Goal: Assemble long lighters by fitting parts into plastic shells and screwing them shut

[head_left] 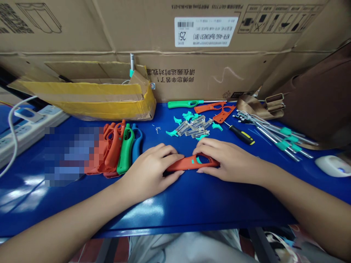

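Both hands grip one orange gas lighter casing point(186, 164), which lies sideways low over the blue table. My left hand point(153, 166) closes its fingers and thumb round the solid handle end. Round the looped trigger end is my right hand point(218, 160), thumb below and fingers above. A turquoise trigger shows inside the loop. Behind the hands lie several clear fuel tanks point(192, 128) with turquoise triggers point(177, 119) scattered about them. A screwdriver point(241, 134) with a black and yellow handle rests beyond my right hand. The far end of the casing is hidden by my right fingers.
Left of my hands stand orange, green point(126, 149) and blue casings. Metal lighter tubes point(279, 137) lie at right, near a white mouse-shaped object point(333, 166). A yellow-taped box point(104, 102), a green lighter point(183, 104) and a power strip point(30, 128) sit further back.
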### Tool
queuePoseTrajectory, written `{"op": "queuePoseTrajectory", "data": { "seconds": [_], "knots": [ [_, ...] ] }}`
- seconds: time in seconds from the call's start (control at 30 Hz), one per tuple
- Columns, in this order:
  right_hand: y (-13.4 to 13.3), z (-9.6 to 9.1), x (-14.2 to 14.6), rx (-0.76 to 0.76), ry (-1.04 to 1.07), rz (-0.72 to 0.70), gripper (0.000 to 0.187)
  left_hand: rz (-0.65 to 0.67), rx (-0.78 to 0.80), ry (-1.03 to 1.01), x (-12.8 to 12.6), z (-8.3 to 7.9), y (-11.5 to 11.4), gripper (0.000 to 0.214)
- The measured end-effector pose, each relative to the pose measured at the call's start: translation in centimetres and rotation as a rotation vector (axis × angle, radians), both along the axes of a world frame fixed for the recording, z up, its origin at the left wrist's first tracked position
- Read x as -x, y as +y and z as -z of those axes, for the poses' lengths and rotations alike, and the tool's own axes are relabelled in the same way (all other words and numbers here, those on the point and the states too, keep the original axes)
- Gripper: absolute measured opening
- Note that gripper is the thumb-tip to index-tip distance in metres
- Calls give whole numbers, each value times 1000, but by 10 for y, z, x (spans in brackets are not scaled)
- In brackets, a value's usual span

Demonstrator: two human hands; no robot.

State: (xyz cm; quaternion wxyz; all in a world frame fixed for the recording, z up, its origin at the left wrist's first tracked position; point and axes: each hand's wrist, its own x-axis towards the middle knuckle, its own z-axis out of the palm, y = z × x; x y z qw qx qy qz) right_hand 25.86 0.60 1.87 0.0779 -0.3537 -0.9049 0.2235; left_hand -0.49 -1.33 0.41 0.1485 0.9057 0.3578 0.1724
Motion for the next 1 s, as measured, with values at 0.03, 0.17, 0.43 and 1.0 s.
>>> {"op": "queuePoseTrajectory", "data": {
  "seconds": [0.03,0.17,0.43,1.0],
  "knots": [
    [0,1,0,4,2,-1,25,0,3,-2,0,0,0,30],
    [0,4,0,18,27,7,24,0,10,-13,0,-1,-1,29],
    [-1,-3,-3,2,25,-13,27,4,10,-2,0,0,0,28],
    [0,4,-3,82,91,32,29,-52,86,-60,-3,0,-4,24]
  ]
}}
